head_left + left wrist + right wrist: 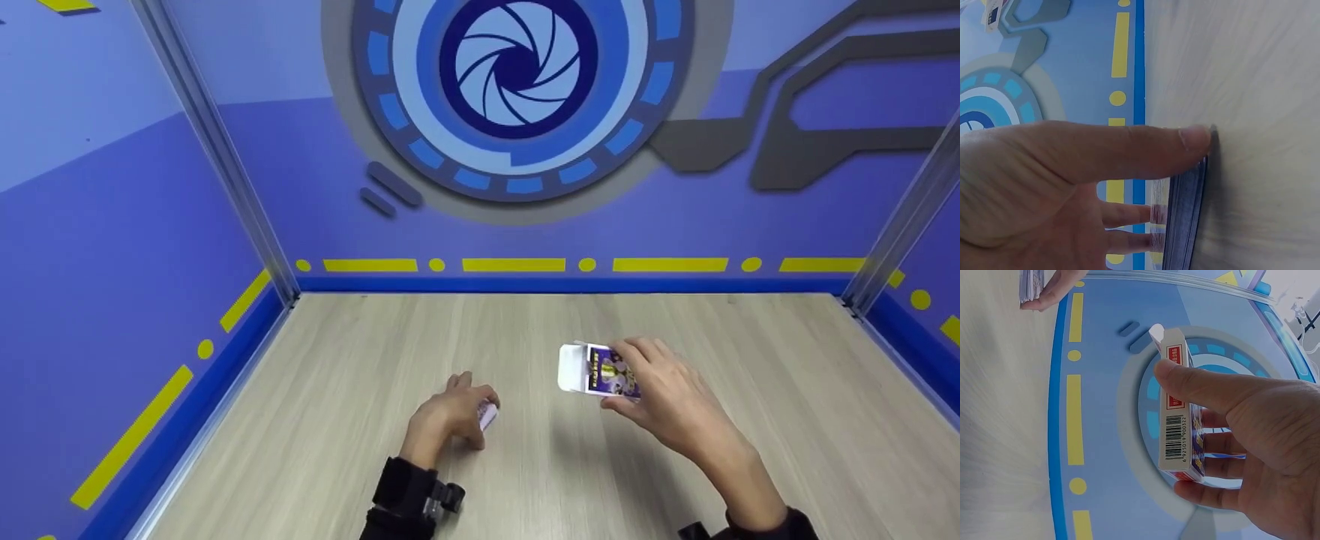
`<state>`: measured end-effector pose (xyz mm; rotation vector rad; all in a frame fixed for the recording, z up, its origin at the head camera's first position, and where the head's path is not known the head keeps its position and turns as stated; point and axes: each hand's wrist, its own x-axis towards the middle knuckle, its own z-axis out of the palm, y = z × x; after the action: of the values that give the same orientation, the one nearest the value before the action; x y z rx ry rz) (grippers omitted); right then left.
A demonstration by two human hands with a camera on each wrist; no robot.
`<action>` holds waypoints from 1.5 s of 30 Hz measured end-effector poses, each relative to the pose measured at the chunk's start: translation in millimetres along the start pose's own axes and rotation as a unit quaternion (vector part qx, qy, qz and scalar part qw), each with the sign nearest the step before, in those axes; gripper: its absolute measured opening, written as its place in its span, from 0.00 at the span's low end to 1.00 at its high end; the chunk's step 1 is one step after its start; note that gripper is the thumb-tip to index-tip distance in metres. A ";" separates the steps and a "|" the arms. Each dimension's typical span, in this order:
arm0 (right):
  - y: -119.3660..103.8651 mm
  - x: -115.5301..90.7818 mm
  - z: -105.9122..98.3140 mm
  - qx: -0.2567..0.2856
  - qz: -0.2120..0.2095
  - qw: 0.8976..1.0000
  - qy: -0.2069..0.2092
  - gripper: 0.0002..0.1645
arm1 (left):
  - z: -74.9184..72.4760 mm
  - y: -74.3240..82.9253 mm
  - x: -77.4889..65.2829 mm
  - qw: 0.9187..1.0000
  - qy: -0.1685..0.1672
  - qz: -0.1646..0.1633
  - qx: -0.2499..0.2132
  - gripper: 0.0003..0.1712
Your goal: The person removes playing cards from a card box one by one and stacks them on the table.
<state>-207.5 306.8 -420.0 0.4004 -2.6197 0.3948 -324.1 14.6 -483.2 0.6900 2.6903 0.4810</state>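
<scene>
My left hand [452, 415] grips a thin stack of cards [487, 414] down at the tabletop. Seen from the left wrist, the thumb presses on the near end of the stack, whose layered edge [1182, 216] looks dark. Held above the table, a small printed card box [611, 371] is in my right hand [664, 386], with its white end flap [572, 367] folded out toward the left. A barcode and red label show on the narrow side of the box [1174, 436] in the right wrist view, between thumb and fingers. What the box holds inside is hidden.
The wooden tabletop [360, 390] spreads under both hands. Blue-violet printed panels [525, 240] close it in at the back, left and right, with metal corner posts [225, 157] where they meet.
</scene>
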 end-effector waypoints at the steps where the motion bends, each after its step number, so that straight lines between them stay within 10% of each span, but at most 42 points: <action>1: -0.1 -0.1 0.0 -0.001 0.001 1.000 0.000 0.43 | -0.3 -0.7 0.0 1.000 -0.003 0.000 -0.001 0.35; 6: -1.0 -0.2 -0.1 -0.004 0.004 1.000 0.000 0.43 | -5.4 -1.5 -0.8 0.999 0.009 0.005 -0.032 0.42; 11: -2.7 -0.2 -1.0 -0.005 0.008 1.000 -0.007 0.43 | -14.0 12.8 -1.7 0.987 0.126 0.068 -0.078 0.25; 17: -3.6 1.0 1.4 -0.001 0.000 1.000 0.002 0.44 | -21.0 53.5 -9.5 0.935 0.258 0.173 -0.169 0.04; 26: -10.1 0.7 2.5 -0.004 -0.010 1.000 0.010 0.44 | -8.0 98.2 -20.1 0.875 0.275 0.253 -0.309 0.09; 45: -18.2 1.6 8.7 0.007 -0.059 0.998 0.010 0.45 | 9.2 95.2 -7.1 0.876 0.219 0.181 -0.391 0.14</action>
<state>-206.1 286.8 -422.9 0.5496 -2.5604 0.3774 -276.5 91.9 -452.2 0.8869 2.3601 1.8780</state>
